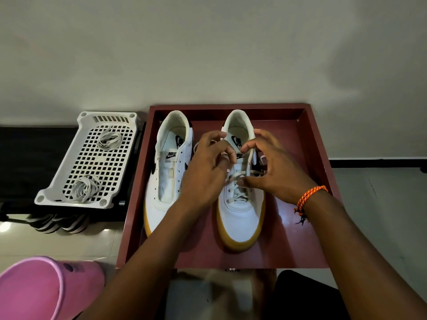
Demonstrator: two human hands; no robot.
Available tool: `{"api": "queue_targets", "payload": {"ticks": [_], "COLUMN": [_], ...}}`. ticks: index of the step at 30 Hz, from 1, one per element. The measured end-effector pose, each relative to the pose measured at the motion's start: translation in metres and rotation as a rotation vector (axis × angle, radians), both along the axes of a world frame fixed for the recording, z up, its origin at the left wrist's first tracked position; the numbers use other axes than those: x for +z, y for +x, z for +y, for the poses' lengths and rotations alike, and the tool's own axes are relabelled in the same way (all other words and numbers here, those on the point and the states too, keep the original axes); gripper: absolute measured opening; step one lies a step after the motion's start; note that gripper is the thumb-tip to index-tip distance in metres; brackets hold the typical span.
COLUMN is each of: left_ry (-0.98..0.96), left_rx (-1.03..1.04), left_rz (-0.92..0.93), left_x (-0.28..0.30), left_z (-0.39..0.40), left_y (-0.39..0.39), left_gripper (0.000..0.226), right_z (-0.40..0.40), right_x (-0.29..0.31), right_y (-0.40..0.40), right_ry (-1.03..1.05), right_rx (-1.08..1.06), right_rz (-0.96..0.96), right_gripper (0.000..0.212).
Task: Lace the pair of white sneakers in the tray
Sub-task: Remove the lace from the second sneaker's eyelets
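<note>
Two white sneakers with gum soles stand side by side, toes towards me, in a dark red tray [309,144]. The left sneaker [167,179] has bare eyelets and no lace. The right sneaker [240,211] carries a white lace [238,191] crossed through its lower eyelets. My left hand [206,172] hovers over that shoe's left side, fingers pinched on one lace end. My right hand [275,172], with an orange cord on the wrist, pinches the other lace end, which runs up from the eyelets to my fingertips.
A white perforated plastic basket [69,179] left of the tray holds two coiled white laces [109,140]. It rests on a black rack with striped footwear beneath. A pink clog [44,287] lies at the lower left on the tiled floor. A plain wall stands behind.
</note>
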State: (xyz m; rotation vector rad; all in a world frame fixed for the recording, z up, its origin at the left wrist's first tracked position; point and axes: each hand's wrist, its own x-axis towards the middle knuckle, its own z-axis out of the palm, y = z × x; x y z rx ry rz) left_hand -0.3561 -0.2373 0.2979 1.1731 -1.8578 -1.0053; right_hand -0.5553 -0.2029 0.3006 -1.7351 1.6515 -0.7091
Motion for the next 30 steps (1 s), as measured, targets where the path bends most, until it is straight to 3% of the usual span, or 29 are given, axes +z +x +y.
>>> {"api": "queue_targets", "payload": {"ticks": [4,7,12,17,20,25,30], "left_ry": [-0.166,-0.268,-0.219,-0.125,-0.198,-0.337,-0.306], "left_rx": [-0.051,-0.116,-0.086,0.037,0.017,-0.088,0.023], "left_rz": [-0.231,-0.385,-0.317,0.022,-0.035,-0.439,-0.259], "left_x": [0.004,-0.003,-0.010,-0.005,0.001,-0.010,-0.007], "left_z": [0.007,0.011,0.008,-0.005,-0.001,0.010,0.006], "left_y": [-0.001,-0.002,-0.006,-0.002,0.000,-0.005,-0.009], "left_gripper": [0.025,0.011,0.009,0.015,0.020,0.012,0.011], "right_z": [0.000,0.001,0.001,-0.001,-0.001,-0.001,-0.001], "right_x": [0.000,0.001,0.000,-0.001,-0.002,-0.003,0.000], "right_y": [0.000,-0.001,0.000,-0.002,0.001,-0.001,-0.001], "right_ry": [-0.015,-0.014,-0.014,-0.004,0.004,-0.017,0.001], "right_rx": [0.013,0.019,0.018,-0.039,-0.055,-0.038,-0.034], "right_rz": [-0.017,-0.034,-0.024,0.005,0.004,-0.033,-0.011], "right_gripper": [0.066,0.064,0.064,0.064,0.065,0.063,0.065]}}
